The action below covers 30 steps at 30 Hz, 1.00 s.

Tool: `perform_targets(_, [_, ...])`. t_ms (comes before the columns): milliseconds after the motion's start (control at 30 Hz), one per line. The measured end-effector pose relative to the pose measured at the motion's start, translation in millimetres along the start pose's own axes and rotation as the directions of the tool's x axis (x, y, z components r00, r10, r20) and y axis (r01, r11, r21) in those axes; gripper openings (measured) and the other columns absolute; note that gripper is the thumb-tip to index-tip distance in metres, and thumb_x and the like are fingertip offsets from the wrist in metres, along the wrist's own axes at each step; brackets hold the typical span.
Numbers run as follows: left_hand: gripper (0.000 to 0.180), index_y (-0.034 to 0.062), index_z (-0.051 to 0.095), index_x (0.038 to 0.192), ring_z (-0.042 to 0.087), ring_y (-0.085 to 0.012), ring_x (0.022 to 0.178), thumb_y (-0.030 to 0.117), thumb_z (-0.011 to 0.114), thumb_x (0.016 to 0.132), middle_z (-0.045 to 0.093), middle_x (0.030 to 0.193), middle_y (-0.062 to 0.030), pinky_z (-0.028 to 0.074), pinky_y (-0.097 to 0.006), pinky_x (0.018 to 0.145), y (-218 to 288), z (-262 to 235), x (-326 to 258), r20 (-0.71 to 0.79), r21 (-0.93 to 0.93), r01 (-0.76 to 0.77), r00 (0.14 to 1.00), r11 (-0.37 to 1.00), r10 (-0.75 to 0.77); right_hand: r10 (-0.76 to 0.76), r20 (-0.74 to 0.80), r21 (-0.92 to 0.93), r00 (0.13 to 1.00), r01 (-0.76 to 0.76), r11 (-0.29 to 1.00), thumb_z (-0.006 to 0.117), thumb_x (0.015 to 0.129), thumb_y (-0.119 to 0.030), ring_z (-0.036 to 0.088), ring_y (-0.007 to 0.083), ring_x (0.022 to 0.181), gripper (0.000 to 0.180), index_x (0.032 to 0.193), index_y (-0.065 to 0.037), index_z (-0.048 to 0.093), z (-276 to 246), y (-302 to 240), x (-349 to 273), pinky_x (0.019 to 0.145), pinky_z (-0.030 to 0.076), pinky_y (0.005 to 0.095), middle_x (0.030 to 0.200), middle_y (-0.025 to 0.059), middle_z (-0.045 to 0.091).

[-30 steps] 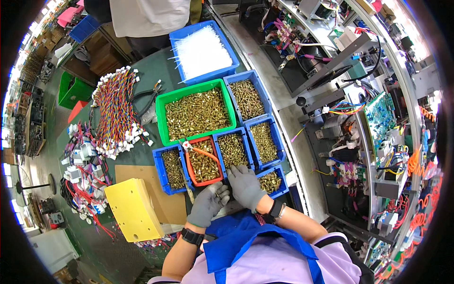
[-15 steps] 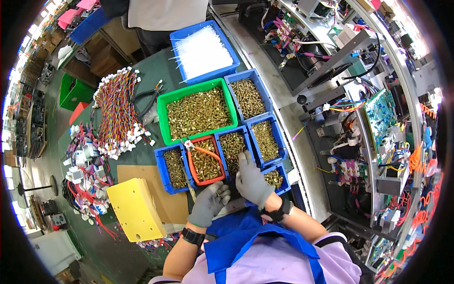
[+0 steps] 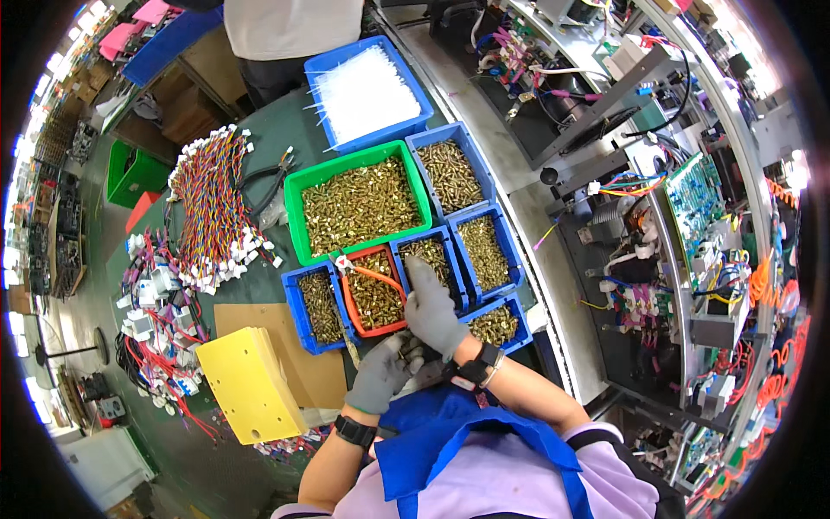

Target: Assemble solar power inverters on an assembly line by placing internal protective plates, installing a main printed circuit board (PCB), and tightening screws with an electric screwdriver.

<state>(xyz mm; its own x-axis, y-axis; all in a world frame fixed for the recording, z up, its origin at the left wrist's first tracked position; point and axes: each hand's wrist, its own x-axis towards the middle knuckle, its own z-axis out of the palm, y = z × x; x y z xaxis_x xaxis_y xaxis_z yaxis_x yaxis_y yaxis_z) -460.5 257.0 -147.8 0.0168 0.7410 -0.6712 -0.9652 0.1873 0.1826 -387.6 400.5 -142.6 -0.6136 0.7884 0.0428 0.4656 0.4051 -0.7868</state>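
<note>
My left hand (image 3: 383, 376), in a grey glove, is curled in front of the red bin (image 3: 352, 322). Something small and dark shows at its fingertips, too small to name. My right hand (image 3: 437, 313), gloved alike, reaches over the near part of a blue bin (image 3: 461, 275) of brass-coloured screws, close to the red bin's right edge. Its forefinger points away from me; the other fingertips are bunched underneath and hidden. Brass-coloured small metal parts (image 3: 378, 303) fill the red bin. Pliers with orange-red handles (image 3: 377, 275) rest across it.
A green bin (image 3: 294, 208) and several blue bins hold more metal parts. Behind them is a blue tray (image 3: 415, 117) of white strips. Wire harnesses (image 3: 212, 203), black-handled cutters (image 3: 268, 177) and yellow sheets (image 3: 246, 381) lie left. A person (image 3: 294, 30) stands beyond; electronics racks (image 3: 640, 216) stand right.
My right hand has moved left, from the right side of the blue bin toward the red bin. My left hand stays near its place, its fingers slightly shifted. The person beyond has shifted slightly.
</note>
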Motion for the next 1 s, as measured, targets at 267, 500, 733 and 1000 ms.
perform_targets(267, [0.035, 0.0002, 0.053, 0.118, 0.057, -0.0218, 0.095, 0.020, 0.059, 0.090, 0.059, 0.108, -0.0104, 0.049, -0.034, 0.081, 4.4, -3.9, 2.5, -0.055, -0.047, 0.008, 0.998, 0.999, -0.010, 0.178, 0.148, -0.052, 0.973, -0.172, 0.984, 0.048, 0.075, 0.004, 0.043, 0.0491, 0.119, 0.060, 0.133, 0.006, 0.033, -24.1, -14.1, -34.4, 0.097, 0.042, 0.0490, 0.132, 0.0343, 0.038])
perform_targets(500, [0.028, 0.0006, 0.055, 0.112, 0.059, -0.0238, 0.094, 0.018, 0.060, 0.090, 0.059, 0.105, -0.0123, 0.051, -0.035, 0.081, 3.0, 3.3, -4.6, -0.058, -0.041, 0.003, 0.998, 0.999, -0.006, 0.016, 0.185, -0.399, 0.983, 0.060, 0.915, 0.056, 0.077, 0.000, 0.057, 0.0383, 0.103, 0.051, 0.127, -0.004, 0.045, -52.3, -3.3, 19.7, 0.082, 0.051, 0.0455, 0.130, 0.0201, 0.046])
perform_targets(733, [0.029, -0.0013, 0.054, 0.116, 0.060, -0.0252, 0.097, 0.014, 0.054, 0.090, 0.059, 0.111, -0.0146, 0.052, -0.037, 0.083, 2.0, 7.0, -4.4, -0.012, -0.023, -0.044, 0.999, 0.999, 0.044, 0.157, 0.339, -0.681, 0.927, 0.127, 0.721, 0.056, 0.082, -0.010, 0.065, 0.0243, 0.084, 0.021, 0.103, -0.007, 0.055, -18.4, -15.9, 25.1, 0.063, 0.056, 0.0357, 0.093, 0.0106, 0.056])
perform_targets(1000, [0.032, -0.0023, 0.052, 0.117, 0.058, -0.0234, 0.094, 0.014, 0.052, 0.089, 0.057, 0.105, -0.0117, 0.048, -0.036, 0.081, 0.6, 2.5, 7.2, 0.106, 0.007, -0.007, 0.994, 1.000, 0.006, 0.171, 0.352, -0.573, 0.920, 0.067, 0.817, 0.053, 0.084, -0.009, 0.064, 0.0267, 0.085, 0.031, 0.115, -0.004, 0.054, -36.9, -28.7, -18.5, 0.062, 0.054, 0.0374, 0.105, 0.0139, 0.055])
